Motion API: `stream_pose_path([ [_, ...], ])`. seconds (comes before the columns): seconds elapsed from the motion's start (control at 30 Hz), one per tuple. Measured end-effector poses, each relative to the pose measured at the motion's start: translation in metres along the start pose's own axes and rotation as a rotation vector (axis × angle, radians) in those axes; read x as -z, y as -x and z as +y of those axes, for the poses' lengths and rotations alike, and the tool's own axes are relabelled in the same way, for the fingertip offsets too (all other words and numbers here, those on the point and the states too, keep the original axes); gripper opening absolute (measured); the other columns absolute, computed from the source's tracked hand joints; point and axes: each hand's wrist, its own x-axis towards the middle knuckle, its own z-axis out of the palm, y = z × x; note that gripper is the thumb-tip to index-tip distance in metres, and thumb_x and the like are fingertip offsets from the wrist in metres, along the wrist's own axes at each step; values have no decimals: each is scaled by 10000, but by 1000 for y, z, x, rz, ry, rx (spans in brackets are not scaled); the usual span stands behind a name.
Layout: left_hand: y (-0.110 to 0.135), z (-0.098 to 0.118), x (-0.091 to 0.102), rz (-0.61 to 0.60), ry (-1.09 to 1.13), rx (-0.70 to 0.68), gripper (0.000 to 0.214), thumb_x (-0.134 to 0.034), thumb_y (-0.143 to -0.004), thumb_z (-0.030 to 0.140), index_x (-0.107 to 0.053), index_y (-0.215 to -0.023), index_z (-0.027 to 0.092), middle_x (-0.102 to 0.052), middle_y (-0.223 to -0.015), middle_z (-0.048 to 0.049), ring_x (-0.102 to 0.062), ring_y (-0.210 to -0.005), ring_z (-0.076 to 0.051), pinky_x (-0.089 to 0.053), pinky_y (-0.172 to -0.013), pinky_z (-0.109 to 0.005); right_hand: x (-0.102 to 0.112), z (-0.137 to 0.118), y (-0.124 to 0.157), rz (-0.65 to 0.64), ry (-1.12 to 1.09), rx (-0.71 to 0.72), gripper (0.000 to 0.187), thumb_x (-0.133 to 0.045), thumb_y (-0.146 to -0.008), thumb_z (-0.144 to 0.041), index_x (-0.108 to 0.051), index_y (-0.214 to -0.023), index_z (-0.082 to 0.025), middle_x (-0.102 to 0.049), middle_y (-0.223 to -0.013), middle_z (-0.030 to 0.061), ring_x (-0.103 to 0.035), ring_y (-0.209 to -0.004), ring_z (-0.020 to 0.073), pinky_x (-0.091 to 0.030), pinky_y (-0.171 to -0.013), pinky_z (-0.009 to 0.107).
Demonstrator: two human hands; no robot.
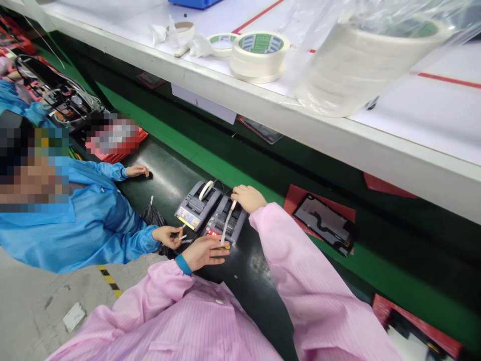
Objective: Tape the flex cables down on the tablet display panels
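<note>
Two grey tape dispensers stand side by side on the dark bench. My right hand is at the back of the nearer tape dispenser, its fingers curled over the tape roll there. A pale strip of tape runs from the roll down over the front. My left hand is in front of this dispenser, fingers stretched and apart, and the strip's lower end touches its fingertips. Red digits glow on the dispenser's front. The other tape dispenser carries its own tape roll.
A co-worker in a blue smock sits close on the left, one hand by the dispensers holding a small tape piece. Overhead, a white shelf bears tape rolls. A black panel lies on red wrap to the right.
</note>
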Motion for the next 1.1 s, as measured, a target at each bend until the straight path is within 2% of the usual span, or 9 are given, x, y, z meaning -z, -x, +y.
stream_pose_path([
  [0.2,4,1,4,-13,49,36,293,-715,-789,277,-692,-1050,145,-545,-1423,-149,-599,-1212,-303,-529,-863,-360,2,-20,5,-9,-26,11,252,-471,-955,-137,-706,-1029,-191,-674,-1088,103,-529,-1022,213,-365,-815,322],
  [0.27,5,2,6,-22,78,47,275,-689,-814,273,-690,-1063,156,-543,-1430,-134,-600,-1214,-292,-521,-883,-364,2,-27,9,-3,-32,7,281,-445,-959,-120,-694,-1069,-188,-661,-1183,104,-532,-1056,216,-374,-834,322],
  [0.37,6,2,9,-45,129,60,250,-660,-845,264,-685,-1069,155,-544,-1432,-129,-603,-1212,-279,-503,-923,-375,4,-36,19,32,-38,-41,374,-390,-966,-93,-619,-1237,-211,-523,-1431,89,-532,-1082,218,-373,-847,339],
  [0.43,6,2,10,-62,153,63,237,-648,-858,260,-681,-1067,154,-541,-1435,-128,-605,-1211,-275,-491,-942,-381,4,-43,30,60,-43,-98,418,-366,-973,-97,-556,-1320,-233,-468,-1483,85,-531,-1084,222,-364,-851,352],
  [0.53,4,1,12,-74,177,63,230,-634,-871,255,-669,-1076,155,-543,-1433,-128,-612,-1202,-270,-484,-949,-382,-3,-59,48,75,-60,-208,348,-385,-986,-150,-601,-1249,-223,-578,-1336,106,-535,-1059,234,-353,-846,361],
  [0.63,2,-1,14,-76,191,72,234,-626,-875,250,-665,-1085,154,-555,-1421,-127,-632,-1167,-257,-491,-930,-371,-16,-78,61,55,-91,-275,293,-428,-986,-189,-651,-1170,-236,-639,-1184,91,-547,-1001,215,-354,-824,346],
  [0.77,2,-1,16,-107,209,90,244,-604,-874,219,-667,-1100,150,-540,-1438,-115,-621,-1178,-246,-491,-918,-353,-29,-94,62,42,-113,-327,319,-434,-986,-200,-636,-1228,-249,-630,-1166,84,-533,-1003,216,-355,-812,347],
  [0.97,3,3,16,-149,247,96,267,-565,-871,185,-671,-1110,133,-546,-1428,-124,-572,-1246,-244,-476,-939,-340,-30,-102,57,34,-117,-356,318,-417,-984,-199,-685,-1147,-252,-608,-1148,99,-503,-1022,232,-362,-811,366],
  [1.1,5,6,15,-159,258,89,265,-527,-893,184,-679,-1100,121,-548,-1429,-119,-564,-1251,-237,-480,-934,-331,-33,-105,62,23,-129,-364,334,-432,-978,-198,-661,-1205,-286,-604,-1073,90,-503,-975,219,-368,-780,347],
])
